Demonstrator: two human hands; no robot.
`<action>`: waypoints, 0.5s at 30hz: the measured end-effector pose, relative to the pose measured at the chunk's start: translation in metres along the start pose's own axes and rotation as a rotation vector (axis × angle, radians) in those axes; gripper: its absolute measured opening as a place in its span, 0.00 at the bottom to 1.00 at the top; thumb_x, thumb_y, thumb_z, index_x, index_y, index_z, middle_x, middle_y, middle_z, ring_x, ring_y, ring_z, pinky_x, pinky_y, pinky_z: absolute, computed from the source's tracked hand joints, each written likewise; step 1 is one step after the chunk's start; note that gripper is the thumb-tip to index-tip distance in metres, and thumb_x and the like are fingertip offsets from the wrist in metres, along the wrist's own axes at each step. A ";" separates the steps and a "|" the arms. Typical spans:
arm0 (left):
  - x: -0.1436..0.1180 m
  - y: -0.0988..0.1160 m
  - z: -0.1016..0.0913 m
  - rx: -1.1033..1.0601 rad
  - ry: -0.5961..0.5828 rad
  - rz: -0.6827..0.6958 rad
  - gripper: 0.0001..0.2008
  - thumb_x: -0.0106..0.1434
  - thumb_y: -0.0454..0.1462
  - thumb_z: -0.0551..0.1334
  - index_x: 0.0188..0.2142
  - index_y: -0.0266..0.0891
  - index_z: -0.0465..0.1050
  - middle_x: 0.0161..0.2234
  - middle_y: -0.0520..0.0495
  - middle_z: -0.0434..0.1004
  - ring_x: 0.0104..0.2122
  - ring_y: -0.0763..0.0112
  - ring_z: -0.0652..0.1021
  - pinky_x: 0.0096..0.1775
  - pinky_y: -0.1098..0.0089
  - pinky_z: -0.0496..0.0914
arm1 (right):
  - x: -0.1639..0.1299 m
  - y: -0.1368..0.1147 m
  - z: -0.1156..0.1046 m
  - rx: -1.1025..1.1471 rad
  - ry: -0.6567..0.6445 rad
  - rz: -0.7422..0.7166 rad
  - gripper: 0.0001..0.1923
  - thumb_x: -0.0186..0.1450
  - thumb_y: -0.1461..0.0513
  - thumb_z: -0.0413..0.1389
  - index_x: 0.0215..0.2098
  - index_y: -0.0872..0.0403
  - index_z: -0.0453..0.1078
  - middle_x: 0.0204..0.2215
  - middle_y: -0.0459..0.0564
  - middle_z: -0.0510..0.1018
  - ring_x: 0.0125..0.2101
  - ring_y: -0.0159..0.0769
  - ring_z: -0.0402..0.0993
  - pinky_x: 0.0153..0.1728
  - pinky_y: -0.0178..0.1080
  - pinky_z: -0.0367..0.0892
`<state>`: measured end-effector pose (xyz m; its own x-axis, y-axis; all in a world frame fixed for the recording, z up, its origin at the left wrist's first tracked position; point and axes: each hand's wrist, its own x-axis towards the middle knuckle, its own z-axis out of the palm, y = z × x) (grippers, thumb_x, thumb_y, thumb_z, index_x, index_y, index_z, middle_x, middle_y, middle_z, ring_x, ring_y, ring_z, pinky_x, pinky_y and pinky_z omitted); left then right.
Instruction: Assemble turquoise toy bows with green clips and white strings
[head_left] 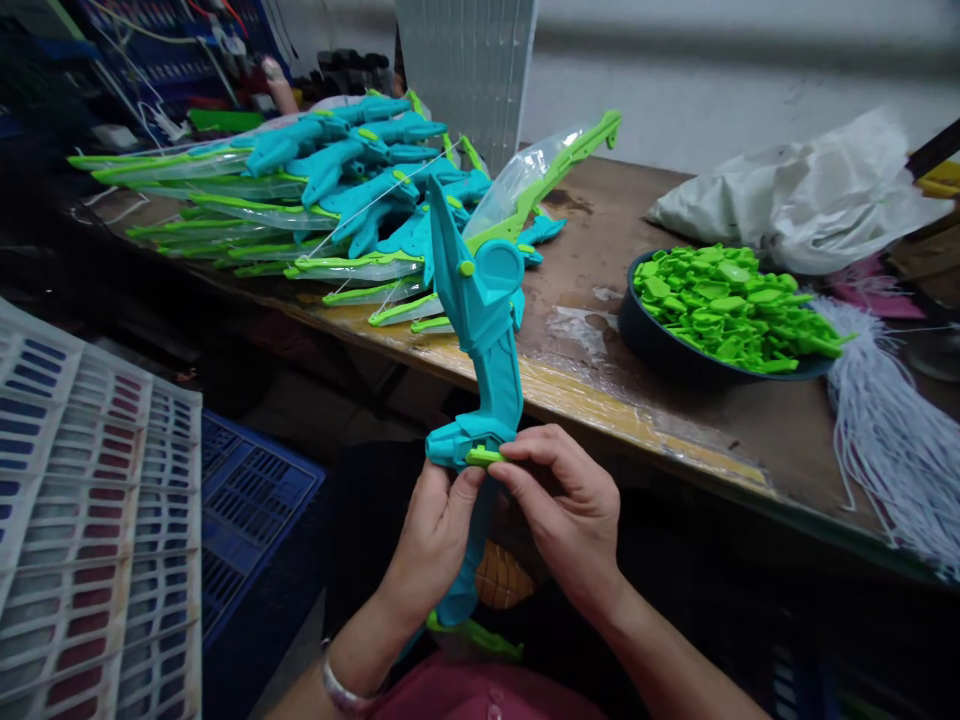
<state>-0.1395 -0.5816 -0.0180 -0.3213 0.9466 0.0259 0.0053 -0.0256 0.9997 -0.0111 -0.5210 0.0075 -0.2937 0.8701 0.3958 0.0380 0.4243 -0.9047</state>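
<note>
A blue toy bow (499,375) with green limbs stands roughly upright before me. Its upper end leans over the table edge and its lower end hangs near my lap. My left hand (435,530) is closed around the bow just below its short blue nozzle-like stub. Between the thumb and fingertips of my right hand (566,500) is a small green plastic piece (484,456), held against an opening in the side of the bow. How deep the piece sits cannot be made out. A clear film spans the bow's upper green limb (555,175).
Several similar toy bows (345,190) are piled on the table (592,200) at the left. A dark bowl (660,350) heaped with small green pieces (727,300) stands right, near white strings (877,420) and a white sack (810,195). Plastic crates (97,500) stand at lower left.
</note>
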 end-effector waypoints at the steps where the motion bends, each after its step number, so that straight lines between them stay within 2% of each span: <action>1: 0.001 0.000 0.000 -0.004 -0.003 -0.003 0.17 0.75 0.46 0.57 0.58 0.44 0.70 0.60 0.44 0.74 0.60 0.60 0.73 0.62 0.62 0.64 | -0.001 0.000 0.000 0.009 -0.006 0.019 0.06 0.67 0.65 0.65 0.39 0.47 0.78 0.35 0.45 0.77 0.36 0.33 0.76 0.37 0.36 0.71; 7: -0.001 -0.001 -0.001 -0.025 -0.024 -0.023 0.15 0.75 0.46 0.58 0.56 0.45 0.70 0.56 0.46 0.76 0.56 0.62 0.75 0.60 0.64 0.65 | -0.003 -0.002 0.000 0.090 -0.043 0.117 0.03 0.68 0.64 0.64 0.38 0.48 0.77 0.35 0.44 0.76 0.30 0.30 0.74 0.29 0.34 0.69; 13: -0.006 0.000 -0.002 -0.018 -0.007 -0.028 0.17 0.74 0.46 0.59 0.57 0.43 0.71 0.56 0.44 0.76 0.55 0.59 0.76 0.59 0.62 0.67 | 0.010 -0.009 -0.004 -0.059 -0.120 0.031 0.03 0.68 0.65 0.63 0.37 0.51 0.79 0.32 0.45 0.78 0.32 0.31 0.75 0.34 0.35 0.69; 15: -0.007 0.003 0.000 -0.026 0.002 -0.040 0.17 0.73 0.48 0.59 0.56 0.43 0.71 0.54 0.44 0.78 0.50 0.59 0.79 0.55 0.61 0.70 | 0.014 -0.012 -0.007 -0.095 -0.147 0.028 0.03 0.69 0.64 0.62 0.36 0.51 0.78 0.32 0.46 0.78 0.32 0.32 0.75 0.33 0.35 0.70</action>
<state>-0.1374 -0.5888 -0.0154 -0.3229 0.9463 -0.0145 -0.0319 0.0044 0.9995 -0.0088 -0.5123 0.0247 -0.4271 0.8389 0.3374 0.1363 0.4286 -0.8932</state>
